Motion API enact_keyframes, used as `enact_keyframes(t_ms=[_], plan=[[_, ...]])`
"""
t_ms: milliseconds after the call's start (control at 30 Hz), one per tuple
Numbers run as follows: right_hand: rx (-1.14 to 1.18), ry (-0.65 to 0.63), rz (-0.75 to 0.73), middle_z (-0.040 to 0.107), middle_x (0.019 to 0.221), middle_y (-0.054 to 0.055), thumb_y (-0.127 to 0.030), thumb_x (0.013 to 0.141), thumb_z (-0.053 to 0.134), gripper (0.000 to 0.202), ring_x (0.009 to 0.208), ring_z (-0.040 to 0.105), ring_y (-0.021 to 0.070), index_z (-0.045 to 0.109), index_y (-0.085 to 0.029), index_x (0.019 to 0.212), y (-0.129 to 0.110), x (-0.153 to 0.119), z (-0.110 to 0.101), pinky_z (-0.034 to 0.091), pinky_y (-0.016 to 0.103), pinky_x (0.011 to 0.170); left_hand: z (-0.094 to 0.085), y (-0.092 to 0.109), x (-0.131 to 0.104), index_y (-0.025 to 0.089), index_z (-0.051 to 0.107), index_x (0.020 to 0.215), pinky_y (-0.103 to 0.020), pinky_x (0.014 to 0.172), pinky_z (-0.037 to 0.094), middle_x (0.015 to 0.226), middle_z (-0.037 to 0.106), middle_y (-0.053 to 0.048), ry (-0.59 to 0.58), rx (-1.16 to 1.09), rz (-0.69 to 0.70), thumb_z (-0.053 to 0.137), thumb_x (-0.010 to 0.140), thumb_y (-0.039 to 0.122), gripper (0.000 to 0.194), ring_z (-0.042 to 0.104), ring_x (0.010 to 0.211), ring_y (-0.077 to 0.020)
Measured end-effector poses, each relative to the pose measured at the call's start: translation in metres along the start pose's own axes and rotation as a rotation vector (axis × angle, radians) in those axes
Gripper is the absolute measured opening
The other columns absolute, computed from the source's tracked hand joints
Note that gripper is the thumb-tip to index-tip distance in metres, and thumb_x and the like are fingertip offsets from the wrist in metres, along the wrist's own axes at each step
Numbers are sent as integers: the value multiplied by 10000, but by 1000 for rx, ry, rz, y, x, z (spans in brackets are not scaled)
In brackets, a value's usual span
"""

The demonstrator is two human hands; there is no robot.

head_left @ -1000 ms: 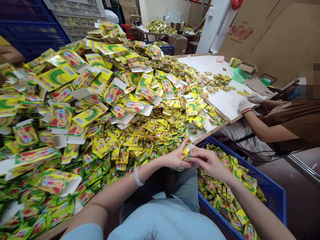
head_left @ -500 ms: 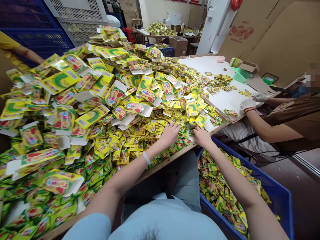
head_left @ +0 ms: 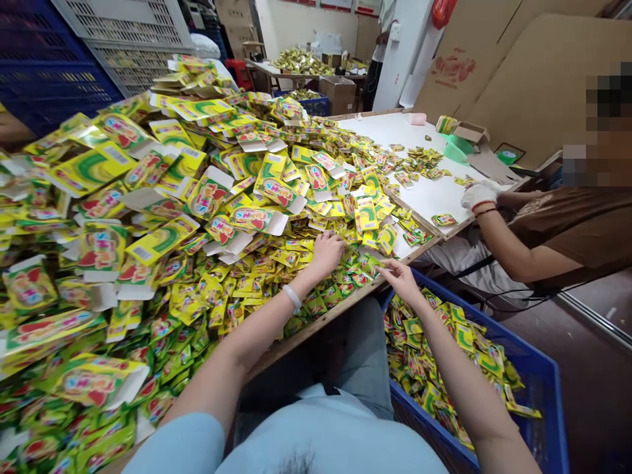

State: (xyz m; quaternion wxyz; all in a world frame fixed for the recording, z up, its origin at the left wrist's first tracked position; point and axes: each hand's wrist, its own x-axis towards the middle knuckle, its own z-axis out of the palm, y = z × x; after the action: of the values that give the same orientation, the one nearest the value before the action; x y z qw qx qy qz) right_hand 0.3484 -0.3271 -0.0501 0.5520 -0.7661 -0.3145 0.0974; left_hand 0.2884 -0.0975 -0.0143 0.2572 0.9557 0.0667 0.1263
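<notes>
My left hand point(head_left: 328, 253) rests in the heap of small yellow sachets point(head_left: 254, 280) near the table edge, its fingers curled down. What they grip, if anything, is hidden. Just to its right, my right hand point(head_left: 401, 280) reaches over the wooden edge with thumb and forefinger together at the end of a green sachet point(head_left: 368, 264). More green sachets with red melon pictures point(head_left: 332, 293) lie between the hands. Behind them, open-flapped yellow cartons point(head_left: 257, 219) are piled high over the sachets.
A blue crate point(head_left: 548, 395) of filled yellow packs point(head_left: 429, 355) stands below the table on my right. Across the corner sits a co-worker in white gloves point(head_left: 480, 196), near a small heap of packs point(head_left: 424, 160). Stacked crates point(head_left: 133, 39) rise at the back left.
My right hand has lifted slightly off the tabletop, its fingers now at a green sachet. My left hand stays among the sachets. The view has swung a little to the right.
</notes>
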Motion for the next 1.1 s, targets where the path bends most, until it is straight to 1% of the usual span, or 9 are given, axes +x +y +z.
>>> enact_keyframes(t_ms=[167,267,367,467,600,733,867,967,1100], plan=[[254,22,42,672,854,28,-597,806,613,408,680,619,132,620,-195,875,-15,2,8,539,267,649,-27,-3,-9,158,713,1010,-318,729,396,851,673,-84,25,-301,-60,422,977,406,383,524,840,-221],[335,18,23,668,1064,61,-614,811,616,413,866,649,154,616,-202,831,-36,10,20,547,272,725,-34,5,-18,135,682,846,-258,542,328,590,526,-15,-25,-464,-65,356,962,583,566,429,568,-144],[349,26,-15,615,1203,84,-567,789,682,379,1107,596,201,634,-191,788,-57,18,30,532,284,827,-39,18,-30,139,606,732,-244,494,331,542,461,9,-80,-575,-44,313,938,665,637,391,506,-115],[340,47,-27,636,1105,83,-523,793,706,346,1062,603,211,644,-183,790,-70,20,35,533,283,799,-40,30,-43,140,588,777,-250,511,403,582,497,0,-151,-645,-19,255,948,667,646,454,523,-125],[367,71,-3,675,883,19,-538,822,672,351,804,646,161,633,-206,926,-68,10,38,553,282,736,-31,43,-57,137,570,1020,-282,644,496,800,626,-41,-184,-651,36,405,956,564,463,577,683,-164],[631,40,233,715,893,4,-555,721,762,478,727,682,150,624,-237,1051,-49,-11,30,588,272,628,-11,62,-58,131,409,1338,-338,786,512,970,677,-105,-217,-406,98,294,1020,361,409,655,811,-206],[744,179,354,706,740,-8,-505,635,847,457,594,667,125,672,-187,914,-24,-30,3,568,215,500,8,89,-24,159,450,1333,-349,796,500,935,694,-113,-265,35,132,311,1025,381,404,685,879,-256],[740,311,355,691,686,-27,-515,612,859,455,479,612,95,648,-184,842,-10,-40,-20,518,185,396,21,111,24,142,545,1212,-394,848,488,1018,676,-161,-201,88,90,278,1025,436,439,660,984,-300],[729,374,374,634,604,-58,-488,589,880,448,385,516,61,620,-176,779,-1,-51,-37,452,162,311,47,134,77,57,463,1323,-486,958,434,1334,497,-282,-113,102,12,449,982,378,469,476,1254,-389]])
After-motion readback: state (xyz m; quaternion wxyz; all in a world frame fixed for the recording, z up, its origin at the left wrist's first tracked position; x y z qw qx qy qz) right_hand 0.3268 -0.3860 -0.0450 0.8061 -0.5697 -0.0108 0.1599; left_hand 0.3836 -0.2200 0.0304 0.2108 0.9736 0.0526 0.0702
